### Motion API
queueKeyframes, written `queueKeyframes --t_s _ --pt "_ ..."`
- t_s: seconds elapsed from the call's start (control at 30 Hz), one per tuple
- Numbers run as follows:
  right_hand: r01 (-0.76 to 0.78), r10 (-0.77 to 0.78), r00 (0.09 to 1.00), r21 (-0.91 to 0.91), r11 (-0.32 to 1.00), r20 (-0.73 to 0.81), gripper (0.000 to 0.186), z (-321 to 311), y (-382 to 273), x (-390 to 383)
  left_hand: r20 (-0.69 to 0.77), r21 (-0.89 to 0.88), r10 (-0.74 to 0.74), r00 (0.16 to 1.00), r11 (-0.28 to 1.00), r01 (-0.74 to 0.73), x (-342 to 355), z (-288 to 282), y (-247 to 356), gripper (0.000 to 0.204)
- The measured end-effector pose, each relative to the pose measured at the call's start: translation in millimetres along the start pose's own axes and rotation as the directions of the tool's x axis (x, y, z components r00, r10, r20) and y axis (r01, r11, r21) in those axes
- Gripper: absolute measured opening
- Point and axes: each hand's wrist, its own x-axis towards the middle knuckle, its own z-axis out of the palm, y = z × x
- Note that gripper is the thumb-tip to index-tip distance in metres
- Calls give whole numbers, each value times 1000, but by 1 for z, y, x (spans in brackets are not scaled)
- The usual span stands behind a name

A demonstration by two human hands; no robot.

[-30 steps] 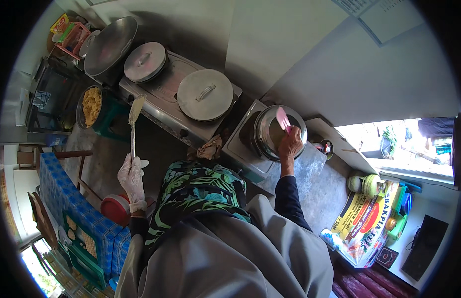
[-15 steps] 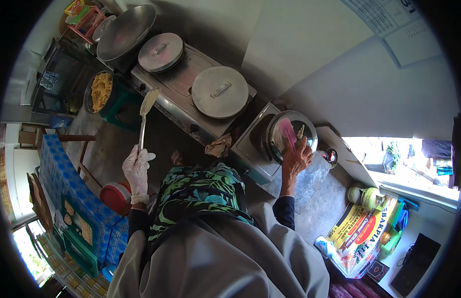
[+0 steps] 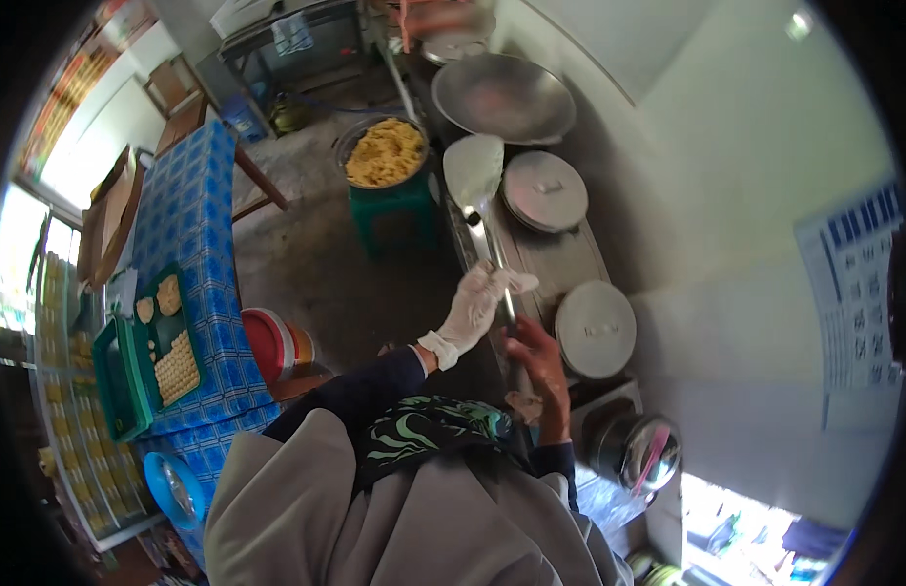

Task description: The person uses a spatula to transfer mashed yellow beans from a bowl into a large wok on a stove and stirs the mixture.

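A long metal spatula [image 3: 473, 174] with a wide, whitish-smeared blade points away from me, over the stove's left edge. My left hand [image 3: 475, 305], in a translucent glove, is closed around its handle. Bare and slightly blurred, my right hand [image 3: 541, 359] is closed at the lower end of the same handle. To the right lies the stove [image 3: 541, 249], with a lidded pan [image 3: 546, 191] and a second round lid [image 3: 596, 330] on it. A large wok [image 3: 504, 98] sits beyond them. A pink utensil [image 3: 654, 453] rests on the shiny pot [image 3: 637, 452] at the lower right.
A bowl of yellow crumbly food [image 3: 385, 153] stands on a green stool [image 3: 392, 217]. Left is a blue checked table [image 3: 194, 210] with a green tray [image 3: 189, 332] of small dough pieces and a blue basin [image 3: 160, 493]. A red-lidded bucket [image 3: 267, 344] stands beside the table.
My view has turned left. My right hand has left the pink utensil at the pot and come to the spatula handle beside my left hand, which still holds it.
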Motion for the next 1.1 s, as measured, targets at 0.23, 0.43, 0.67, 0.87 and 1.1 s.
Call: queueKeyframes --t_s 0.23,0.43,0.67,0.87,1.1 --pt "-492 428 861 230 840 275 34 118 -30 109 14 92 -94 995 991 93 15 -181 -52 20" --pt "141 -191 981 -834 534 43 39 137 13 202 -87 729 -94 992 673 128 27 -368 -86 38" --pt "293 -22 956 -948 125 293 44 169 -35 399 -549 526 -203 811 670 524 149 -516 -138 52" --pt "500 272 854 -844 -191 444 26 236 -24 537 -681 533 -168 713 553 640 240 -579 -172 60" --pt "518 393 772 -853 66 499 10 245 28 594 -728 572 -59 683 498 652 324 -624 -201 81"
